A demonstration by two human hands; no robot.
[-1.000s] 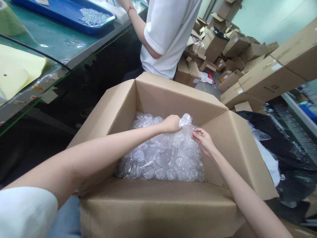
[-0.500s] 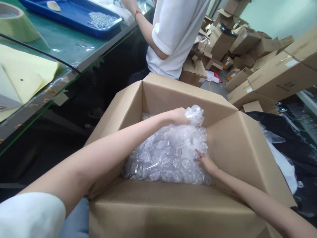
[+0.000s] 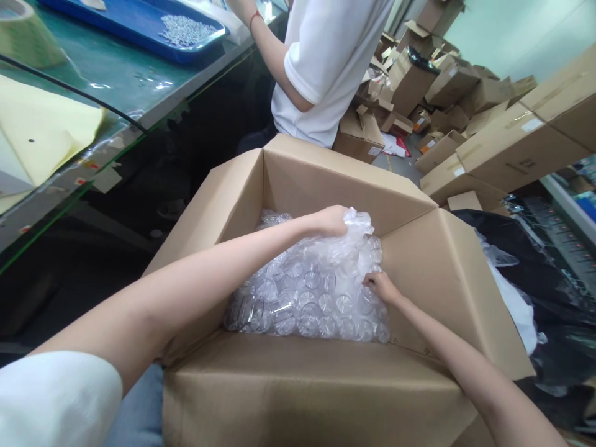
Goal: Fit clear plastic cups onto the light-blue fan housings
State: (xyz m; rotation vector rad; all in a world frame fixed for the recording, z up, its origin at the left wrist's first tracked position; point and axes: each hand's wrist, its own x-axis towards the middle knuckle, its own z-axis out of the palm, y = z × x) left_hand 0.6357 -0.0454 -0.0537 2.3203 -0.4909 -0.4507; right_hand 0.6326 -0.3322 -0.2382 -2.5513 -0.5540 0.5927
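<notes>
An open cardboard box (image 3: pixel 298 397) stands before me with its flaps spread. Inside lie many clear, round-ended plastic pieces (image 3: pixel 307 310), packed in rows under a clear plastic bag (image 3: pixel 321 251). My left hand (image 3: pixel 333 220) is closed around a bunched part of the bag toward the far side of the box. Lower and to the right, my right hand (image 3: pixel 380 287) has its fingers curled together on the bag near the right wall. The fingertips of both hands are partly hidden by the crumpled film or the hands themselves.
Left is a green-topped workbench (image 3: pixel 125 93) with a blue tray (image 3: pixel 139 31) of small pieces, a tape roll (image 3: pixel 28 37) and yellow paper (image 3: pixel 56 124). A person in a white shirt (image 3: pixel 330 68) stands beyond the box. Cardboard cartons (image 3: pixel 507 149) are stacked at the right.
My right hand's fingers, stretched out before, are now curled on the bag. My left hand still holds the bunched film, which has come slightly lower. The whole view has shifted a little.
</notes>
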